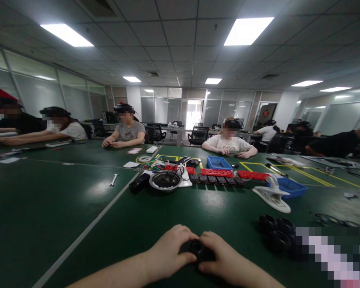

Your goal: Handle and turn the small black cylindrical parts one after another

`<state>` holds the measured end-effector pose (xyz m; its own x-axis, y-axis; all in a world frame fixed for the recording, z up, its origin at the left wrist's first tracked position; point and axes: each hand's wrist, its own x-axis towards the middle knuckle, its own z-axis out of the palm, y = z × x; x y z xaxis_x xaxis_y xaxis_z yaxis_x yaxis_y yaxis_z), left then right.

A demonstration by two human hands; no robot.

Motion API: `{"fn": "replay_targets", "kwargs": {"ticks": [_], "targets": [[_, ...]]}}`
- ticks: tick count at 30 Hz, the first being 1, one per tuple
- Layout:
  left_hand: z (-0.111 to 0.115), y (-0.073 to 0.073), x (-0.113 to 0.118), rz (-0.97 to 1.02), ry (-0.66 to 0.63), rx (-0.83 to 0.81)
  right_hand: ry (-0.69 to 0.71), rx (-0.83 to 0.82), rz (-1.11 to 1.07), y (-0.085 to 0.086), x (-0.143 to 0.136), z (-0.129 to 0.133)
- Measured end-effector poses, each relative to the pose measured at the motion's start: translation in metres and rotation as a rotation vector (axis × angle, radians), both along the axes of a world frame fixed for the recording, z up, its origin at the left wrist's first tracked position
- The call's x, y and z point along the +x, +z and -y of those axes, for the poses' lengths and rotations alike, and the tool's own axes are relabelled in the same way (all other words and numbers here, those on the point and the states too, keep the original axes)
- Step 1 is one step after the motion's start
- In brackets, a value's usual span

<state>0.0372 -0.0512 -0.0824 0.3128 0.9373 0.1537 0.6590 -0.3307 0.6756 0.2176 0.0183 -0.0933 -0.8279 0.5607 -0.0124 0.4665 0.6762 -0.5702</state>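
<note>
Low in the view, my left hand (174, 253) and my right hand (220, 256) meet over the green table. Between them is a small black round part (197, 247) with a dark hollow in its top. My left thumb and fingers close on it from the left. The right fingers and thumb grip it from the other side. Its lower portion is partly hidden by my hands and too dark to make out. To the right stands a cluster of several black round cups (278, 234), similar in look to the held part.
Ahead lie a metal bowl (165, 182), a red strip (217, 172), black socket-like blocks (219, 181), a blue tray (219, 163) and a white clamp-like piece (273, 196). A wrench (114, 179) lies left; glasses (333, 220) lie right. Several people sit around the table.
</note>
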Motion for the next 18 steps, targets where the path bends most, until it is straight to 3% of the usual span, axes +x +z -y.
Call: {"fn": "replay_targets", "kwargs": {"ticks": [4,12,15,18], "targets": [[-0.001,-0.003,-0.002,0.022,-0.043,0.008,-0.035,-0.044,-0.01,-0.002,0.001,-0.006],[0.0,-0.011,0.009,-0.005,0.226,-0.025,-0.207,0.242,0.065,-0.017,-0.011,0.01],[0.001,-0.01,0.009,-0.002,0.192,0.0,-0.199,0.267,0.029,-0.014,-0.011,0.011],[0.002,-0.005,0.005,0.003,0.071,0.035,-0.088,0.134,-0.029,-0.01,-0.005,0.005]]}}
